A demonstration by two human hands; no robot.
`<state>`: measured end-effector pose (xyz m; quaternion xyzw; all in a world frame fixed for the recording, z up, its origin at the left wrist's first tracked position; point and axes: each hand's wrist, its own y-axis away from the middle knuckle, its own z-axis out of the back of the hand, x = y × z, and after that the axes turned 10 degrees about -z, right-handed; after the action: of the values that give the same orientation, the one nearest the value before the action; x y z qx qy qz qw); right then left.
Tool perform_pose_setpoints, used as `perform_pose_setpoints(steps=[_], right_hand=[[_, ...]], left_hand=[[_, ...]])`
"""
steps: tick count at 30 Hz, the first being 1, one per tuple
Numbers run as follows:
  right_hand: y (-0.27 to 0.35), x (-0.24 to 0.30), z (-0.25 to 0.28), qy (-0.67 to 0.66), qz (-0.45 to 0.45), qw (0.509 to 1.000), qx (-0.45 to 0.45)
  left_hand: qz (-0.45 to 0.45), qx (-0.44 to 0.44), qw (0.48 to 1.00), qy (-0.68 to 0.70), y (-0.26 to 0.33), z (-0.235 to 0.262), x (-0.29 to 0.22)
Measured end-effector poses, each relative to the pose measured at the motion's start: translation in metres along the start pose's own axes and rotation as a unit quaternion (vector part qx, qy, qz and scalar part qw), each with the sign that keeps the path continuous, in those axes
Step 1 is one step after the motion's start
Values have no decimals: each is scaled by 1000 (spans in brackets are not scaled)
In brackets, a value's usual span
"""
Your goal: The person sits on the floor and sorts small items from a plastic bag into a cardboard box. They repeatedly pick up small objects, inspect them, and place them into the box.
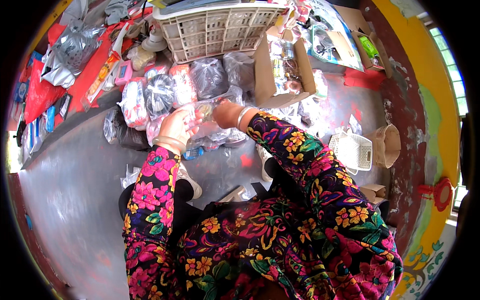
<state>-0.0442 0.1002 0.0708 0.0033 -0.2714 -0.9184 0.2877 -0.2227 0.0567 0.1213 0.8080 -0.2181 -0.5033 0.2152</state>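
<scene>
My left hand (pixel 175 126), with a bangle at the wrist, has its fingers curled at the left side of a clear plastic bag (pixel 205 111). Gripping the other side of that bag is my right hand (pixel 228 114), closed like a fist. Something small and yellowish shows through the plastic between them; its kind is unclear. Below and behind the hands lie more clear bags of goods. A tied bag with dark contents (pixel 160 95) and a white and red bag (pixel 134 102) stand just beyond my left hand.
A cream plastic crate (pixel 220 31) stands at the back. An open cardboard box (pixel 264 75) with packaged goods is beyond my right hand. To the right are a white basket (pixel 351 150) and a brown paper bag (pixel 389 145). Red cloth (pixel 95 70) with assorted goods lies far left.
</scene>
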Motion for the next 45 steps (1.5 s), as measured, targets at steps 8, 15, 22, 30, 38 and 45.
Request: perform_pose_setpoints(steps=[8,15,22,30,38,45], right_hand=[[71,-112,92,-470,-193,821,-260],[59,-198,32,-257,-411,854,-187],[44,-182,34,-208,-502,809,-224],[38,-218,16,-144,-401,862,-276],[104,-132,97,-520,-256,741,-340],[50,-51,65,-231,-23,961,-151]], left_hand=[[4,-23,1000,8,5,0,-1],[-5,8,1000,8,0,-2,1],[-5,0,1000,-5,1,-6,0],[-1,13,1000,-1,0,-7,0],[-10,13,1000,-10,-1,-3,2],[-12,6,1000,1,2,-7,-1]])
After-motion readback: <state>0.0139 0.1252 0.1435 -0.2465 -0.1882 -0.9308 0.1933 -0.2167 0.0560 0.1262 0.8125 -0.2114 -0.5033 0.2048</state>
